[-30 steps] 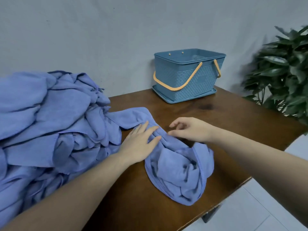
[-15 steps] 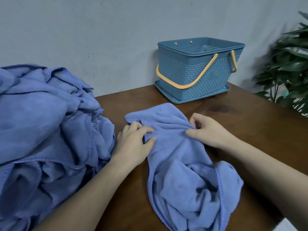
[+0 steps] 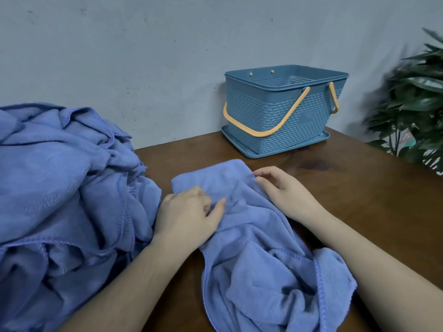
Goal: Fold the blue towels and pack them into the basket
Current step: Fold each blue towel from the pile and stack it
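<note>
While both curled hands, left hand (image 3: 189,215) and right hand (image 3: 285,190), grip the towel (image 3: 251,259), fingertips stay hidden.

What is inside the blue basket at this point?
No towel shows in the basket: only its perforated inner walls appear through the open top. Its near wall hides the floor, so something lying flat there cannot be ruled out. Both hands are on the towel on the table.

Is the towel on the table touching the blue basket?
Apart. The head view shows bare brown table between the towel's far edge and the basket's tray.
</note>
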`<state>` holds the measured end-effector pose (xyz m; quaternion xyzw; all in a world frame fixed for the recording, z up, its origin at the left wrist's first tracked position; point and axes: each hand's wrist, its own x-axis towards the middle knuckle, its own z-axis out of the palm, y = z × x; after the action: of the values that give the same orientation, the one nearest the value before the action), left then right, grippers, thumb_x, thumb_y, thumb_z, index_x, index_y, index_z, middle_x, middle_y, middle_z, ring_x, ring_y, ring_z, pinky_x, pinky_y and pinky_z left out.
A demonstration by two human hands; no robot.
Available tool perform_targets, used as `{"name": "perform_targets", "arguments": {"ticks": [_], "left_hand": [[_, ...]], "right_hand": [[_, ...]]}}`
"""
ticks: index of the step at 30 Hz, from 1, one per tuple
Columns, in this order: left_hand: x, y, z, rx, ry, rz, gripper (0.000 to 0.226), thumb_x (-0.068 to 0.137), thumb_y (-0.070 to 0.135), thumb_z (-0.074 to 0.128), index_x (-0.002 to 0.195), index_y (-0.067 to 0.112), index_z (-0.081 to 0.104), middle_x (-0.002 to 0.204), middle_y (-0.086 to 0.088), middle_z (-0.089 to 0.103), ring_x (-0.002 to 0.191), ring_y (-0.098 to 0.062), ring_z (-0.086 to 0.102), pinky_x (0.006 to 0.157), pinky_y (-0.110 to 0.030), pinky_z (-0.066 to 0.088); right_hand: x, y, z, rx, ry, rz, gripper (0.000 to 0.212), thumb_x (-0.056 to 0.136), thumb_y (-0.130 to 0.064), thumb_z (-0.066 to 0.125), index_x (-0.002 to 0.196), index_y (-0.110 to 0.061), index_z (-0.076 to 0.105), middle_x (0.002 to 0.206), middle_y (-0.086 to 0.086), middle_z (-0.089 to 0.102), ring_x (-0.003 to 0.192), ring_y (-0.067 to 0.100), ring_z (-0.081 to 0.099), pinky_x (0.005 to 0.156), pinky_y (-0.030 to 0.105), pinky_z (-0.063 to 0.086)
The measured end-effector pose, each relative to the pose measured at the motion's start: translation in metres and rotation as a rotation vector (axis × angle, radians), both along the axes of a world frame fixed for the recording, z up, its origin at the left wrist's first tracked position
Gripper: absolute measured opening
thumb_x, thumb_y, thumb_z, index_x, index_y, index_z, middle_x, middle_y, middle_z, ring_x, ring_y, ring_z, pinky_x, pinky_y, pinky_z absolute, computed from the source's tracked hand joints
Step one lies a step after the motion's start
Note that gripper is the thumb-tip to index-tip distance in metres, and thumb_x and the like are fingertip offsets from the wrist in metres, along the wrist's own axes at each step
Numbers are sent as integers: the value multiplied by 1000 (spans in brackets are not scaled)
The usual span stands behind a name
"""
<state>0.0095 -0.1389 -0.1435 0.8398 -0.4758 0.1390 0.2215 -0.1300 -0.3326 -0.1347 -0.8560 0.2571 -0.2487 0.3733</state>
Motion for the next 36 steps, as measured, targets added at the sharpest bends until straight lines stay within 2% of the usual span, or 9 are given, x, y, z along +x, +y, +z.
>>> {"name": "perform_targets", "arguments": {"ticks": [3, 6, 11, 15, 19, 23, 29, 33, 36], "left_hand": [[4, 1, 8, 108, 67, 104, 45, 92, 67, 27, 88, 31, 53, 93, 11, 62, 90, -15, 63, 107, -41, 31], [2, 2, 7, 161, 140, 117, 59, 88, 76, 24, 124, 40, 54, 130, 16, 56, 125, -11, 53, 118, -44, 14], [6, -2, 3, 34, 134, 3, 65, 81, 79, 20, 99, 37, 65, 136, 10, 49, 140, -16, 38, 119, -54, 10], [-1, 1, 6, -97, 297, -225, 52, 93, 62, 38, 129, 29, 56, 140, 14, 53, 130, -7, 48, 107, -32, 39], [-8, -1, 5, 35, 169, -278, 50, 103, 40, 41, 153, 39, 33, 112, 18, 64, 101, -3, 56, 91, -25, 42], [-7, -4, 2, 114, 129, -218, 65, 95, 61, 17, 144, 33, 50, 118, 14, 56, 110, -14, 55, 96, -34, 44], [-2, -9, 5, -154, 534, -142, 7, 89, 29, 74, 90, 23, 72, 90, 9, 59, 83, 1, 55, 75, -7, 38], [1, -7, 8, -410, 844, -169, 17, 86, 11, 77, 72, 13, 67, 66, 9, 64, 64, -3, 54, 66, -16, 42], [2, -8, 7, -438, 906, -164, 14, 87, 9, 76, 77, 8, 65, 63, 6, 62, 59, -6, 52, 61, -18, 41]], "right_hand": [[-9, 0, -1, -117, 86, -26, 19, 101, -30, 54, 113, -41, 64, 85, -28, 68, 84, -2, 63, 81, 24, 47], [-14, 2, 1, -143, 166, -71, 16, 91, -44, 66, 107, -43, 66, 65, -20, 62, 69, 0, 58, 68, 24, 43], [-11, 13, -3, -284, 227, 86, 41, 73, -69, 60, 109, -53, 69, 91, -18, 54, 94, 6, 49, 94, 26, 40], [-9, 23, -1, -350, 258, 224, 50, 70, -72, 44, 111, -54, 68, 129, -29, 48, 122, 2, 37, 107, 37, 28], [-7, 27, -4, -334, 207, 377, 35, 81, -62, 53, 112, -51, 67, 132, -30, 56, 128, -2, 44, 112, 43, 32], [-7, 29, -1, -204, 5, 302, 18, 101, -35, 57, 112, -40, 70, 109, -22, 71, 109, -1, 61, 100, 20, 42], [-2, 26, 2, -81, 56, 94, 11, 95, -23, 67, 101, -31, 73, 90, -17, 73, 90, -4, 63, 87, 16, 46], [8, 39, 14, 221, -49, 126, 17, 95, -27, 68, 112, -28, 69, 98, -3, 76, 87, 4, 70, 83, 20, 52], [17, 46, 23, 486, -108, 146, 37, 98, -9, 61, 130, -24, 55, 102, 2, 76, 82, 0, 69, 73, 13, 52]]}}
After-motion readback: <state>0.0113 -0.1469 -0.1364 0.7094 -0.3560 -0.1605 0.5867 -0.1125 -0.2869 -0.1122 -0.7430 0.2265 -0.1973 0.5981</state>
